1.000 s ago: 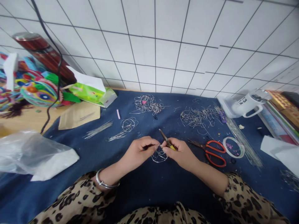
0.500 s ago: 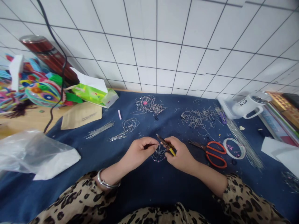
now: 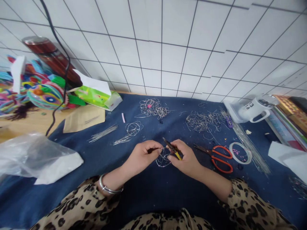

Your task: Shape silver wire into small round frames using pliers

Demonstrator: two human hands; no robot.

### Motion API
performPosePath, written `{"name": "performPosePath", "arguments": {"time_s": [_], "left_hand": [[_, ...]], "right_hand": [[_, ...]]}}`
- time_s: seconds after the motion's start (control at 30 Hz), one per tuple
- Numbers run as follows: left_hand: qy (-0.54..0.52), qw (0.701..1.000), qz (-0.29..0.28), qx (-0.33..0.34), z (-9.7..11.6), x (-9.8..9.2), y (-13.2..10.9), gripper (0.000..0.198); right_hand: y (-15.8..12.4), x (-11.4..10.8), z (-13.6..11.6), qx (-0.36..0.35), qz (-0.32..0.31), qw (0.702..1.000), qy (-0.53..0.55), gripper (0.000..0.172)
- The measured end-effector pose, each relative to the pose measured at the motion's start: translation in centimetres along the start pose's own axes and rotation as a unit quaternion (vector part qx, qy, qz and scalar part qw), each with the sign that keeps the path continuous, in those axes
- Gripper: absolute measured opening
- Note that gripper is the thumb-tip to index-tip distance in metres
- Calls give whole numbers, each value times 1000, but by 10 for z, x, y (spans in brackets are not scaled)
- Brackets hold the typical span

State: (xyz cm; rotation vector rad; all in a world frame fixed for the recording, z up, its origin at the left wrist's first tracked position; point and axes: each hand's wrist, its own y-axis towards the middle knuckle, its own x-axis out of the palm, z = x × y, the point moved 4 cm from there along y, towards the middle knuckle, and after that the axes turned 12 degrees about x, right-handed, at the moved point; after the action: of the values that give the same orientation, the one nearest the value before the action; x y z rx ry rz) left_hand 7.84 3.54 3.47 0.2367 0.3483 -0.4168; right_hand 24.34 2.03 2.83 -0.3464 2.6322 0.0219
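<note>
Centrally, the left hand [image 3: 144, 155] pinches, thumb to forefinger, and the right hand [image 3: 187, 159] partly hides, a roundish beaded wire frame [image 3: 163, 165] between them; yellow-handled pliers [image 3: 170, 146], mostly covered by curled right fingers, slant tip-first forward and leftward.

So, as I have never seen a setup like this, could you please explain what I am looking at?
Of course. There is no machine here, just a person's two bare hands, seen from a camera worn on the head that looks forward and down. The left hand pinches a small beaded wire frame; the right hand holds yellow-handled pliers beside it. On the dark blue cloth lie orange-handled scissors, tangled wire, straight wires and a pale ring with pink beads inside it.
</note>
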Motion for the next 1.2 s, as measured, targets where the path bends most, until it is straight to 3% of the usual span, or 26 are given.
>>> {"name": "performPosePath", "arguments": {"time_s": [0.23,0.43,0.6,0.77,0.9,1.03,1.2], "left_hand": [[-8,1000,-2,-6,-2,-1,0,16],[-14,1000,-8,-1,-1,-1,-1,16],[1,1000,7,-23,-2,-3,-1,16],[-17,999,16,-43,-7,-1,-1,15],[-33,999,15,-41,-10,4,-2,14],[-72,996,7,-43,-11,9,-4,14],[-131,989,0,-69,-10,10,-5,14]], "right_hand": [[-1,-3,1,48,-25,997,58,23],[2,2,12,131,-76,969,197,20],[3,1,12,136,-76,968,195,18],[0,-6,-1,46,28,998,28,22],[-3,-1,-9,-72,101,986,-109,27],[-5,7,-10,-120,98,973,-174,22],[-5,8,-9,-122,92,972,-177,23]]}}
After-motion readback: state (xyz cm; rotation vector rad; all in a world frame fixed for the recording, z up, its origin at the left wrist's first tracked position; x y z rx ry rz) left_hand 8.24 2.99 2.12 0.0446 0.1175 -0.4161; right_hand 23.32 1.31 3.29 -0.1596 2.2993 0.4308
